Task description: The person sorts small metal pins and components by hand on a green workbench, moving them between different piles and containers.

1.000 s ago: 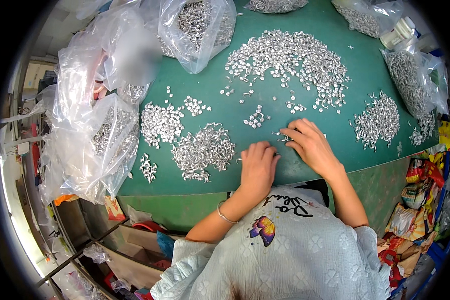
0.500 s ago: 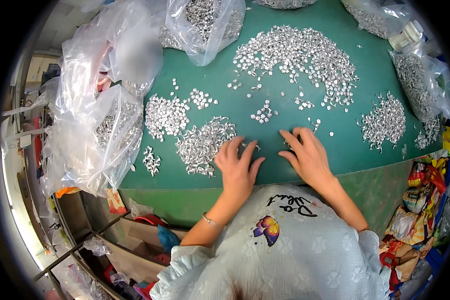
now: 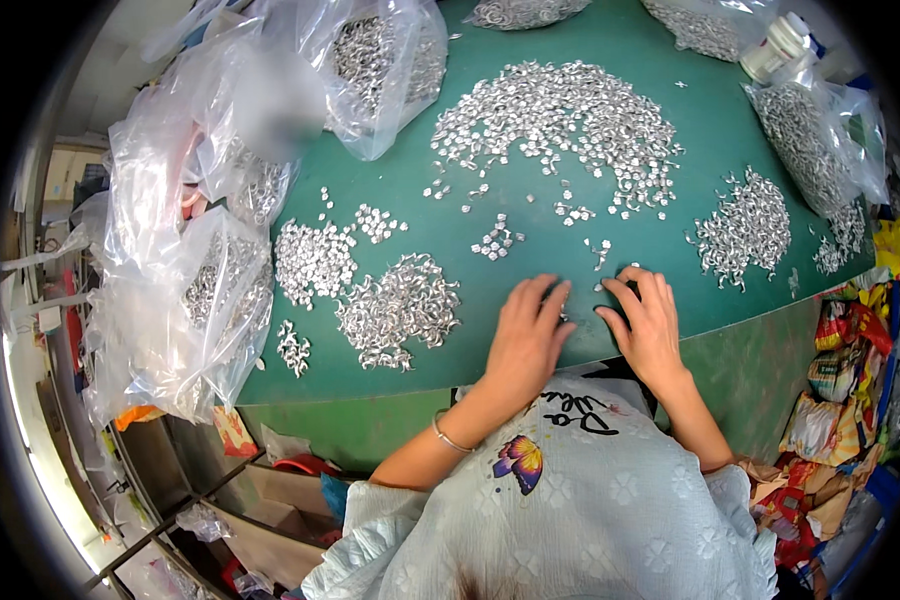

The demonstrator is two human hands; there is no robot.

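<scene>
My left hand (image 3: pixel 525 335) hovers low over the green tabletop, near its front edge. Its fingers are bent and its thumb stands apart; a small silver metal piece (image 3: pixel 565 312) shows beside the fingertips. Whether they touch it is unclear. To its right, my right hand (image 3: pixel 652 325) has thumb and forefinger apart, with another tiny silver piece (image 3: pixel 599 287) at the forefinger's tip. A few more pieces (image 3: pixel 599 252) lie just beyond. Left of my left hand is a heap of curved, hook-like silver pieces (image 3: pixel 395 312), and behind that heap lie small flower-shaped ones (image 3: pixel 313 262).
A wide arc of silver pieces (image 3: pixel 570 115) spreads at the back, with a small cluster (image 3: pixel 497 238) before it. Another heap (image 3: pixel 742 230) lies right. Clear plastic bags of pieces stand left (image 3: pixel 215 310), back (image 3: pixel 380 70) and right (image 3: pixel 805 145), near a white bottle (image 3: pixel 775 48).
My left hand has moved right, away from the curved-piece heap and closer to my right hand. My right hand has shifted slightly right. The whole view has also shifted a little.
</scene>
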